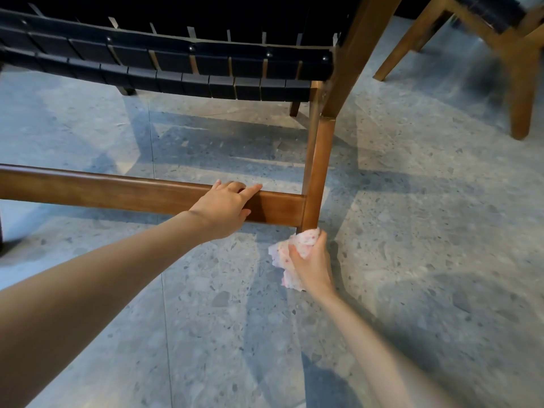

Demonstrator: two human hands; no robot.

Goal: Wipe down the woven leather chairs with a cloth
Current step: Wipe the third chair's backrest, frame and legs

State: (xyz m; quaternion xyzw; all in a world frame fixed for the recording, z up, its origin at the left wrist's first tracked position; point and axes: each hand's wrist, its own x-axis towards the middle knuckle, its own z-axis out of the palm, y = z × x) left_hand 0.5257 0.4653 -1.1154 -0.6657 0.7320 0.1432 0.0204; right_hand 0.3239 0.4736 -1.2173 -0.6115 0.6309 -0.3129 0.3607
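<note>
Head view: your left hand (226,204) hooks its fingers over the lower rail (117,189), probably to steady the frame, while your right hand (312,266) grips the bunched cloth (290,254) against the wooden leg (316,178) at its foot, below the woven seat (206,66).

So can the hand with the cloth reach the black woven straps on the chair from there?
Probably yes. The right hand grips the white pink-dotted cloth at the foot of the brown wooden leg, and only open air lies between it and the black woven leather seat above.
</note>
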